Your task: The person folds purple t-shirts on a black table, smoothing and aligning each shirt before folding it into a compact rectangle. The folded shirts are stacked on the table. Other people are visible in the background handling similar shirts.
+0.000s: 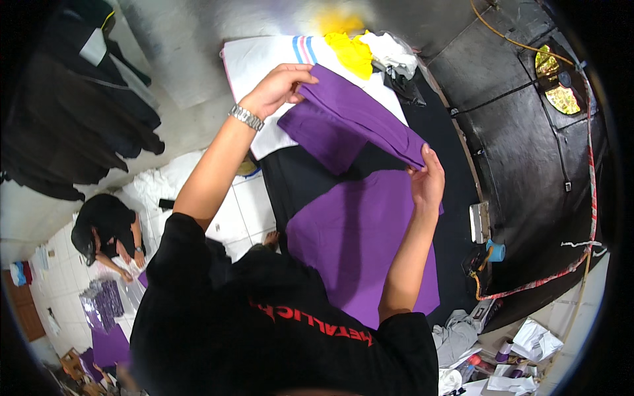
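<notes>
A folded purple cloth garment (361,111) is stretched between my two hands above the table. My left hand (281,85), with a metal-band watch on its wrist, pinches the upper-left end. The lower-right end is gripped by my right hand (427,177). One folded part of the garment hangs down below the left end. Closer to my body, a purple T-shirt (366,237) lies spread on the black-covered table (450,153), partly hidden by my right arm. Beyond the held garment lies a white cloth (262,54) with blue and pink stripes.
Yellow cloth (350,53) and white cloth in a plastic bag (396,54) sit at the far end. Dark garments (74,109) hang at left. A person in black (106,222) crouches on the floor by packed purple bundles (101,302). A cord (592,163) runs along the right.
</notes>
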Action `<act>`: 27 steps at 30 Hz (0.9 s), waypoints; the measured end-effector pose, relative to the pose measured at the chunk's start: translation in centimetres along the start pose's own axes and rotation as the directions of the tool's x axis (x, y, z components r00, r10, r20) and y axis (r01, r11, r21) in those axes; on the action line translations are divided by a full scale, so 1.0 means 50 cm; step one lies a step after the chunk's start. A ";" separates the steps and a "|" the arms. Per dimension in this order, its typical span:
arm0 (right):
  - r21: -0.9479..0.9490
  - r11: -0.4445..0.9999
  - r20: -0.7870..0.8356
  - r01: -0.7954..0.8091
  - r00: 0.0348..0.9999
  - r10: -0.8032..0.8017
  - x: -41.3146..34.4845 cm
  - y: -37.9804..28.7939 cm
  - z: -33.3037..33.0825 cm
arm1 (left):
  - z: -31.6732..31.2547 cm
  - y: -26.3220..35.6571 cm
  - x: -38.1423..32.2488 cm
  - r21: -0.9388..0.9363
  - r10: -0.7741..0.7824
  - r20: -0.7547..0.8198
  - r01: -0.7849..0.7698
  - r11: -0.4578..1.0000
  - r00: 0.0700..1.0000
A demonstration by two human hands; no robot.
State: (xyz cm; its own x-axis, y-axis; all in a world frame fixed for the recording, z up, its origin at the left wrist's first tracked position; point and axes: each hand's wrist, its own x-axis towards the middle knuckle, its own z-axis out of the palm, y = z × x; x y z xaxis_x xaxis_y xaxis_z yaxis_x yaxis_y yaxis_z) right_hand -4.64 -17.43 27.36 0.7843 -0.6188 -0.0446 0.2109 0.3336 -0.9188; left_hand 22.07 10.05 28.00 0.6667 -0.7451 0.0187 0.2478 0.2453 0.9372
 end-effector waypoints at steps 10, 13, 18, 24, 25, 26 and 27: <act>-0.222 0.885 -0.329 -0.410 0.886 0.328 0.149 0.356 -0.012 | -0.229 -0.296 0.214 0.318 -0.351 -0.271 0.428 0.846 0.896; -0.290 0.829 -0.392 -0.478 0.850 0.353 0.137 0.441 -0.034 | -0.254 -0.387 0.199 0.361 -0.371 -0.370 0.500 0.787 0.852; -0.156 0.959 -0.237 -0.237 0.951 0.196 0.128 0.448 -0.067 | -0.272 -0.397 0.185 0.268 -0.289 -0.320 0.379 0.886 0.902; -0.266 0.862 -0.277 -0.431 0.891 0.360 0.076 0.444 -0.057 | -0.284 -0.408 0.151 0.432 -0.161 -0.437 0.364 0.825 0.885; -0.265 0.868 -0.316 -0.420 0.888 0.334 0.053 0.440 -0.066 | -0.283 -0.425 0.134 0.392 -0.095 -0.493 0.319 0.863 0.865; -0.228 0.893 -0.294 -0.388 0.902 0.317 0.028 0.435 -0.084 | -0.285 -0.443 0.112 0.341 -0.044 -0.546 0.270 0.900 0.837; -0.208 0.901 -0.324 -0.382 0.896 0.305 -0.007 0.430 -0.110 | -0.285 -0.464 0.083 0.251 -0.050 -0.607 0.250 0.935 0.793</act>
State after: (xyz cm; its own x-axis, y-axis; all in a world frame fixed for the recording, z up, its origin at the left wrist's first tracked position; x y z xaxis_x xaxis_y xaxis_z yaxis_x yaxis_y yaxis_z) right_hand -3.61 -13.95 5.46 0.5777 -0.6830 -0.4470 -0.2304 0.3889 -0.8920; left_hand 29.11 10.10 1.37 0.9431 -0.2272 -0.2430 0.2224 -0.1127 0.9684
